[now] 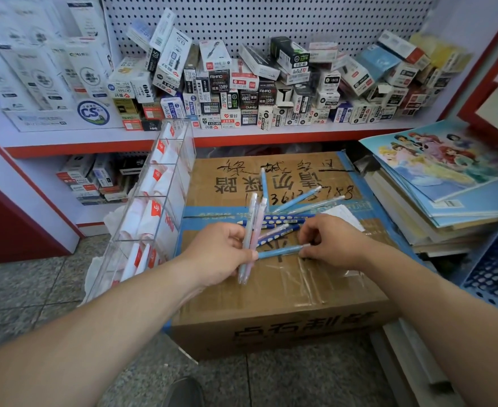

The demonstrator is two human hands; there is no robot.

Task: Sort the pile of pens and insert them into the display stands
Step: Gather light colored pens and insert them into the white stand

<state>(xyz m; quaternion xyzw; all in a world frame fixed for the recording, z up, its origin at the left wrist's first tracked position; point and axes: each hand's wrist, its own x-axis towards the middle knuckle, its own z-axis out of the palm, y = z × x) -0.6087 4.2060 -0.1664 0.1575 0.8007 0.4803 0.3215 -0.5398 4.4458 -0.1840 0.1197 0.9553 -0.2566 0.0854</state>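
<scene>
He's gathering: left hand [223,254] grips a bundle of pens [250,230], right hand [328,240] pinches a blue pen [280,250] on the box [286,289]. More pens [294,204] lie beyond; the stand [154,201] waits, probably next.

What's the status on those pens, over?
Left hand grips a bunch of pastel pens. Right hand pinches a blue pen on the cardboard box. Loose pens behind; acrylic display stand left of box.

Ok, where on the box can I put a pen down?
The box is bare along its near edge, this side of the left hand and right hand. The far left corner beside the stand is free too. The middle is crowded with pens.
</scene>
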